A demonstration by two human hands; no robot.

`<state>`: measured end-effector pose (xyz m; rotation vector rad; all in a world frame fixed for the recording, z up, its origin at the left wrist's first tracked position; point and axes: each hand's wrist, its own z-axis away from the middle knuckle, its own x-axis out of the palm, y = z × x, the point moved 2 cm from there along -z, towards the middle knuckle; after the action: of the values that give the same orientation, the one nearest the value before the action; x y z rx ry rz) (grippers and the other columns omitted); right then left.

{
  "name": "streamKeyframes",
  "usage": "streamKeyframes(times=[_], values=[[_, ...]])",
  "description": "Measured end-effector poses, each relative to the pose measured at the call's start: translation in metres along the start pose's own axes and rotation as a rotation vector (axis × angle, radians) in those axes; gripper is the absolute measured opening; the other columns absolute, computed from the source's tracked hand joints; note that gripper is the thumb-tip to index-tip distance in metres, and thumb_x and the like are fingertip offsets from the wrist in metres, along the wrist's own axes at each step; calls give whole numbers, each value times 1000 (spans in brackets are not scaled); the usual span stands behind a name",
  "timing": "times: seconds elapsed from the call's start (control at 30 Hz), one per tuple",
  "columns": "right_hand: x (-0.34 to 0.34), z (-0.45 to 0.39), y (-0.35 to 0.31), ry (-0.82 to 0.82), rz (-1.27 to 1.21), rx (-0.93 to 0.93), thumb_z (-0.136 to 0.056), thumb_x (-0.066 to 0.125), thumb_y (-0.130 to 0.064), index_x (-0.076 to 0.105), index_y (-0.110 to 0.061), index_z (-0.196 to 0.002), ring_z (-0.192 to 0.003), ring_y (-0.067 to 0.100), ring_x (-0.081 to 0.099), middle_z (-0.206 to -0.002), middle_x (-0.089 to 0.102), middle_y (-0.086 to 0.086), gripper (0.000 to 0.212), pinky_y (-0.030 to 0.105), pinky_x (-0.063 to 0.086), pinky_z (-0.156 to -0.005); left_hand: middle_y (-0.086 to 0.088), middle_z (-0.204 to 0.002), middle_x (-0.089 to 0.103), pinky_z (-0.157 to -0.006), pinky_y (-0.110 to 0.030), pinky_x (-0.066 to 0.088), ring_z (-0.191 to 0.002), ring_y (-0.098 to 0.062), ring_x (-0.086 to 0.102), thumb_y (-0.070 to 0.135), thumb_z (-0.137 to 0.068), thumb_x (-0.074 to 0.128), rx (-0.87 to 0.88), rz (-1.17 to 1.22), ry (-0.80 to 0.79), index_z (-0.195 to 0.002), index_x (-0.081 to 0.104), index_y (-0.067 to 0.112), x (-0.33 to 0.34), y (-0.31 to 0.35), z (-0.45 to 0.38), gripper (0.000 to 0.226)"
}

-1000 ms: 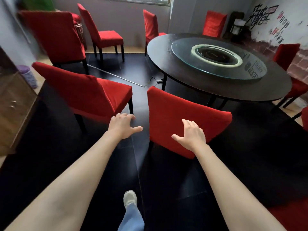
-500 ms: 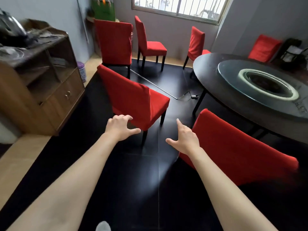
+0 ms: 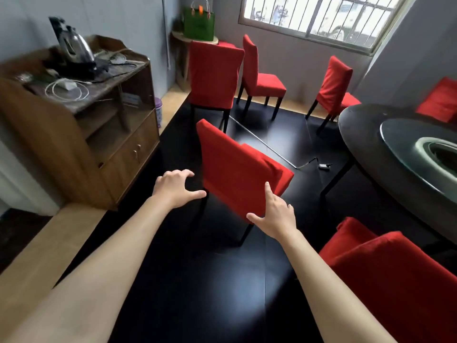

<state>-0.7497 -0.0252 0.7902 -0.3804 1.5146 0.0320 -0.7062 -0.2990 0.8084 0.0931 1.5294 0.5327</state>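
A red-covered chair [image 3: 232, 167] with dark legs stands on the black floor straight ahead, its back turned towards me. My left hand [image 3: 176, 188] hovers just left of the chair back with its fingers loosely bent and thumb spread, holding nothing. My right hand [image 3: 275, 214] is stretched out with straight spread fingers in front of the lower right part of the chair back. Whether the fingertips touch the fabric I cannot tell.
A second red chair [image 3: 393, 276] is close at my lower right. The round black table [image 3: 358, 125] with a glass turntable [image 3: 395, 134] fills the right. A wooden cabinet [image 3: 103, 144] with a kettle [image 3: 74, 45] stands left. More red chairs [image 3: 215, 75] and a floor cable [image 3: 272, 149] lie beyond.
The view has swung left, away from the table and the chair at lower right. The middle chair now sits centred between my hands, which have come nearer to its back.
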Motion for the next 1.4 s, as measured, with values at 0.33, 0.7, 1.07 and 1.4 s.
streamKeyframes(times=[0.33,0.7,1.07,1.4], values=[[35,-127,-20,-19,45,33,-78,61,-64,-5,-23,-154,-146,26,19,-154,30,0,109,55,11,-115,-2,-131,58,-102,-40,38,-123,-23,51,72,-73,62,-31,-33,-96,-135,50,27,24,-38,-109,77],[56,-272,0,-68,51,166,-75,64,-66,-12,-28,-152,-147,28,13,-159,19,6,114,56,12,-115,-2,-129,57,-101,-38,38,-122,-23,50,71,-75,61,198,-175,-130,-135,49,28,14,16,-284,75],[79,-300,9,-112,-8,412,-70,67,-67,-11,-29,-153,-146,28,17,-157,25,5,120,57,12,-115,-5,-126,57,-98,-40,38,-119,-26,50,73,-72,61,435,-272,-275,-132,51,28,48,34,-404,75],[96,-296,-4,-123,-23,612,-70,63,-73,4,-28,-154,-144,23,22,-154,32,-1,112,54,14,-114,-5,-132,53,-104,-44,34,-124,-27,46,77,-77,50,612,-295,-441,-138,46,27,91,32,-450,78]])
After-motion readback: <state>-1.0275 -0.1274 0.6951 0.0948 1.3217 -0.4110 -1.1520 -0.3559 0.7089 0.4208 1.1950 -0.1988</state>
